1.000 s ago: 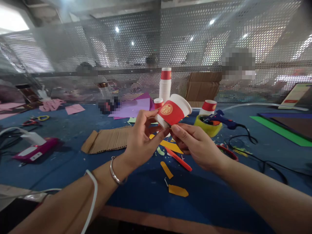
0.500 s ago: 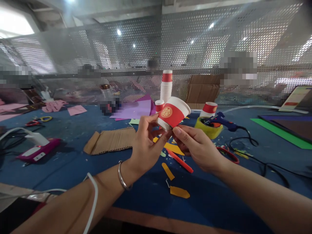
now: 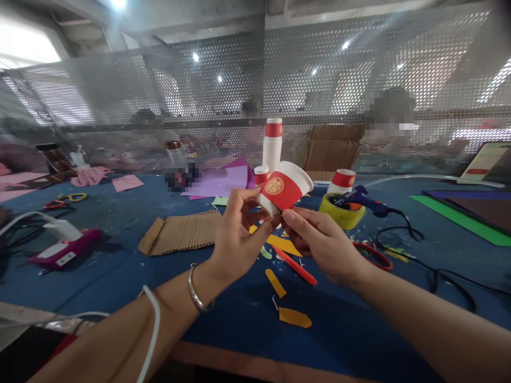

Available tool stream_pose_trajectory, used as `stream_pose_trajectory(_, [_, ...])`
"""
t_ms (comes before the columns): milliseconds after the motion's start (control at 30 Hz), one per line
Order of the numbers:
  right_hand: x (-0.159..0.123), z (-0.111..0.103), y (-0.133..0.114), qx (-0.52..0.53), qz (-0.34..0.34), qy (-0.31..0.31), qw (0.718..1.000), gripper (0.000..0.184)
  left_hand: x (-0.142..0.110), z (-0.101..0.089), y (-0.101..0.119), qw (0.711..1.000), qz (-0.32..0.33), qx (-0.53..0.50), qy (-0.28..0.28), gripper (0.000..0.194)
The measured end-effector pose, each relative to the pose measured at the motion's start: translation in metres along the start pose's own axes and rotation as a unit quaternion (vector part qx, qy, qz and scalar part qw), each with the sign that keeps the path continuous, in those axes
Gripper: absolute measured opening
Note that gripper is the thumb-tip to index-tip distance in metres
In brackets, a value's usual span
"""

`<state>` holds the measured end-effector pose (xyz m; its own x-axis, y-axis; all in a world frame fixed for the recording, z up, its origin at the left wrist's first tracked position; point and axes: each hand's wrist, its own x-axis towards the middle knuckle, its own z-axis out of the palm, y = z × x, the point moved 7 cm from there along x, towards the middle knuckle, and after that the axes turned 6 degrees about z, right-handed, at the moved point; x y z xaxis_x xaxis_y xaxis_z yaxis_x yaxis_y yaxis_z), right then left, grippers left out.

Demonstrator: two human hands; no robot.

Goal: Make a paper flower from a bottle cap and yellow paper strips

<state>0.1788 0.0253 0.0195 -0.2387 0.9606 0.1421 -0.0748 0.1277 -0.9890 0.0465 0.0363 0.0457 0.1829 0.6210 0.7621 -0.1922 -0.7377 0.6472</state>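
Note:
A red and white paper cup (image 3: 285,189) with a gold emblem is held tilted above the blue table (image 3: 120,255), mouth toward the upper right. My left hand (image 3: 235,236) pinches its base from the left, thumb and fingers closed on it. My right hand (image 3: 319,242) grips the cup's bottom from the right, fingers curled. Below the hands lie a red pen (image 3: 297,266) and orange paper scraps (image 3: 294,317).
A stack of paper cups (image 3: 272,143), two single cups (image 3: 342,181), a yellow tape roll (image 3: 342,211), a blue glue gun (image 3: 365,201) with black cable, corrugated cardboard (image 3: 181,231), purple paper (image 3: 221,181), a pink device (image 3: 64,249), and scissors (image 3: 64,201) lie around. A perforated screen (image 3: 199,96) backs the table.
The cup and both hands have stayed nearly still; the cup has turned slightly in my fingers, and the view shifted a little.

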Motion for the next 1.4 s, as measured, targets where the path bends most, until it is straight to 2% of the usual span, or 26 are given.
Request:
stream_pose_trajectory(133, [0.001,0.003,0.005,0.056,0.030,-0.008,0.998,0.050,-0.001,0.000,-0.001,0.999,0.024,0.033,-0.008,0.042])
stream_pose_trajectory(300, [0.002,0.002,0.011,0.077,0.052,-0.005,0.996,0.050,-0.001,-0.003,-0.003,0.997,0.017,0.067,-0.025,0.044])
stream_pose_trajectory(400, [0.002,0.002,0.011,0.082,0.053,0.001,0.995,0.051,0.002,-0.002,-0.004,0.998,-0.007,0.044,-0.039,0.044])
stream_pose_trajectory(500, [0.000,0.003,0.009,0.078,0.052,0.008,0.996,0.051,0.005,-0.001,-0.006,0.997,-0.051,-0.024,-0.046,0.041])
stream_pose_trajectory(667, [-0.002,0.005,0.002,0.066,0.037,0.006,0.997,0.050,0.007,-0.003,-0.013,0.987,-0.121,-0.109,-0.006,0.031])
stream_pose_trajectory(800, [-0.003,0.008,0.002,0.077,0.030,0.007,0.997,0.051,0.003,-0.006,-0.017,0.983,-0.135,-0.117,0.047,0.041])
stream_pose_trajectory(933, [-0.003,0.007,0.004,0.079,0.027,0.020,0.996,0.051,-0.001,-0.005,-0.018,0.984,-0.127,-0.100,0.071,0.041])
stream_pose_trajectory(1167, [-0.003,0.004,0.005,0.060,0.008,0.028,0.998,0.050,0.000,-0.002,-0.004,0.997,-0.058,-0.037,0.035,0.034])
stream_pose_trajectory(1400, [-0.002,0.003,0.011,0.075,0.024,0.030,0.996,0.050,0.000,-0.003,-0.004,0.999,-0.043,0.018,0.010,0.035])
